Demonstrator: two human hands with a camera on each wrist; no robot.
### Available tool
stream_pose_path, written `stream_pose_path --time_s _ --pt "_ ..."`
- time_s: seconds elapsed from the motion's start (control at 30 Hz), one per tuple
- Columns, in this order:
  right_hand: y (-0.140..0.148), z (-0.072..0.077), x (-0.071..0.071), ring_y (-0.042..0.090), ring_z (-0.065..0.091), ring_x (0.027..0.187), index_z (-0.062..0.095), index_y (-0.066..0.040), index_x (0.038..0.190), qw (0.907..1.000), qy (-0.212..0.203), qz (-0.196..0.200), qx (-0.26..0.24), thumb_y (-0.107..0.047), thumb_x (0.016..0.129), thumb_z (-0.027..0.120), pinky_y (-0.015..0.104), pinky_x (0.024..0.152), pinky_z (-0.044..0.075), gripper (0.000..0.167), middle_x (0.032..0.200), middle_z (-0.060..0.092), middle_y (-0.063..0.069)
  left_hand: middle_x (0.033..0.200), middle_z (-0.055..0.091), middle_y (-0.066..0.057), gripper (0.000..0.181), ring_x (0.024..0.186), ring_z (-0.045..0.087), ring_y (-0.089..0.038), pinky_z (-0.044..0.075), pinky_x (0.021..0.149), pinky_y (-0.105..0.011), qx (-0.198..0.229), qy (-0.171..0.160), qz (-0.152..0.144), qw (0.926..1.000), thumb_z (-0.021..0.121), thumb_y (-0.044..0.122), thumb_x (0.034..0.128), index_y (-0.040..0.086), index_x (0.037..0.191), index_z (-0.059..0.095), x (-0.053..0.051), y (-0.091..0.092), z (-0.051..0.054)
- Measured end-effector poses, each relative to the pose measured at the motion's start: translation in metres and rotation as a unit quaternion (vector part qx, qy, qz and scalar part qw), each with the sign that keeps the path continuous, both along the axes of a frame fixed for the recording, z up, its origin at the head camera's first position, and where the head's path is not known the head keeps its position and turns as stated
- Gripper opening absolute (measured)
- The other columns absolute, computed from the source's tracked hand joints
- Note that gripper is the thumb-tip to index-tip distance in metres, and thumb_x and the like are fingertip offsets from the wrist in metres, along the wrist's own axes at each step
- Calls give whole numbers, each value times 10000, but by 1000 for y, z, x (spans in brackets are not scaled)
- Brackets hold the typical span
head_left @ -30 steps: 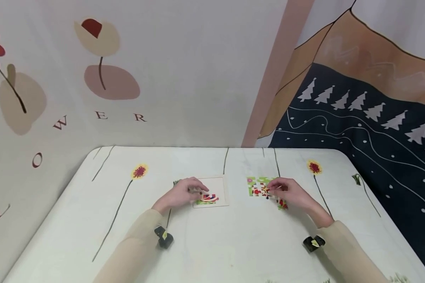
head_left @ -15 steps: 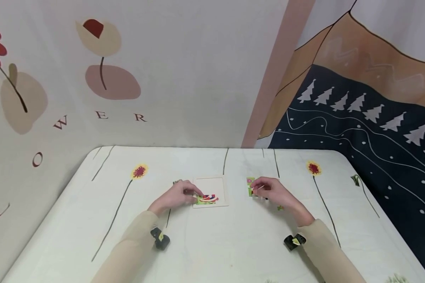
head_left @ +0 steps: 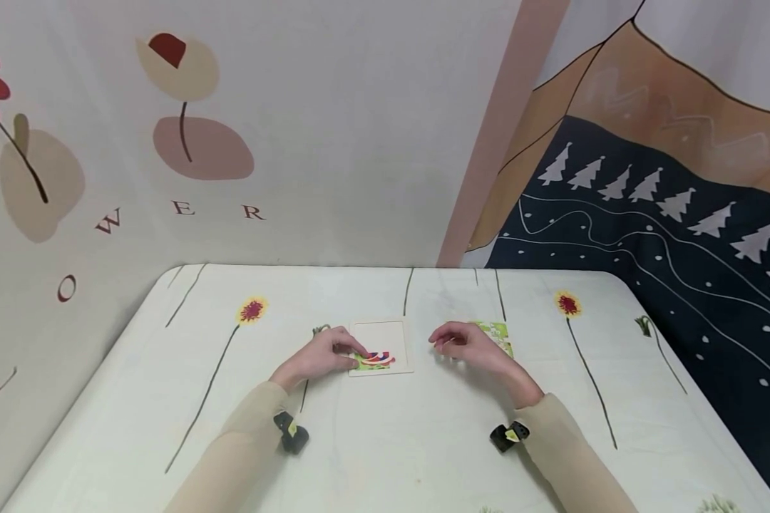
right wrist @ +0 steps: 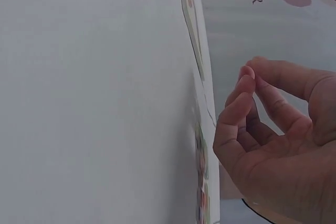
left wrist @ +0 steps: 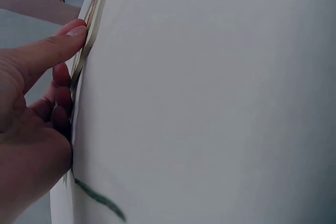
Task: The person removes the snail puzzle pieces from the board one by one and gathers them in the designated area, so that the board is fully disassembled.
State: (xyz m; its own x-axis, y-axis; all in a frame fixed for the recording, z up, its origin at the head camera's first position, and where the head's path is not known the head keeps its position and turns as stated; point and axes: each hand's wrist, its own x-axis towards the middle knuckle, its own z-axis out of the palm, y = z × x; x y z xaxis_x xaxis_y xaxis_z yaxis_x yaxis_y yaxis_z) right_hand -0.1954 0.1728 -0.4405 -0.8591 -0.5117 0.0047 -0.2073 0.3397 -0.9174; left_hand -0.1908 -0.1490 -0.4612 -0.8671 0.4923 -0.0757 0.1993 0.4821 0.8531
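Note:
A square, cream-coloured puzzle tray (head_left: pixel 408 349) lies flat on the table, with joined puzzle pieces (head_left: pixel 377 360) in red, white, blue and green along its lower side. My left hand (head_left: pixel 321 354) holds the tray by its lower left edge. Its thumb and index finger rest over the pieces there, and the other fingers curl at the side. Between the tray and the loose puzzle pieces (head_left: pixel 497 335), my right hand (head_left: pixel 471 347) is raised above the table. In the right wrist view its thumb and fingertips meet; whether a small piece is between them is hidden.
A white tablecloth (head_left: pixel 385 442) printed with flowers and stems covers the table. Behind it hangs a pale curtain (head_left: pixel 334 142) with flower shapes and letters. A dark patterned cloth (head_left: pixel 648 214) with tree shapes is at the right.
My right hand has moved left, from over the loose pieces to the gap beside the tray. The green pieces at the right have come into view. My left hand's fingers have settled on the tray.

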Motion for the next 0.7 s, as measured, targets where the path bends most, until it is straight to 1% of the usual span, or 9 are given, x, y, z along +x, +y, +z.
stream_pose_path --time_s 0.13,0.2,0.43,0.57,0.7 --pt "-8 -2 0 207 565 830 627 97 1081 9997 -73 211 -60 38 901 583 243 691 462 195 953 637 156 989 583 -31 181 948 502 -202 383 818 -349 -5 16 -61 10000 715 45 850 88 1022 749 -1 -1 -1" --pt "-12 -3 -1 197 576 846 630 93 1085 9995 -113 295 -53 37 903 580 250 708 467 196 971 639 158 984 584 -20 183 942 499 -199 378 818 -357 -27 -1 -46 10000 714 41 850 101 1018 752 -2 -1 0" --pt "-27 -2 -3 178 589 852 643 74 1097 9980 -225 585 103 27 915 565 266 743 472 203 998 649 176 958 570 -8 194 943 507 -188 397 836 -374 -53 -33 -39 10000 704 20 850 112 1014 754 -2 -1 0" --pt "-36 -2 -4 187 602 917 653 49 1116 9970 -287 676 232 0 923 585 256 794 468 210 1044 662 156 963 570 -1 195 957 513 -184 399 857 -380 -106 -98 -2 9999 702 27 855 127 1014 756 -2 -1 0" --pt "-44 -2 -6 220 607 981 644 64 1130 9961 -274 804 233 -6 932 582 269 843 462 219 1077 658 161 977 578 -3 187 964 518 -187 399 863 -387 -111 -67 -27 9999 707 40 857 120 1019 754 -2 -1 0"
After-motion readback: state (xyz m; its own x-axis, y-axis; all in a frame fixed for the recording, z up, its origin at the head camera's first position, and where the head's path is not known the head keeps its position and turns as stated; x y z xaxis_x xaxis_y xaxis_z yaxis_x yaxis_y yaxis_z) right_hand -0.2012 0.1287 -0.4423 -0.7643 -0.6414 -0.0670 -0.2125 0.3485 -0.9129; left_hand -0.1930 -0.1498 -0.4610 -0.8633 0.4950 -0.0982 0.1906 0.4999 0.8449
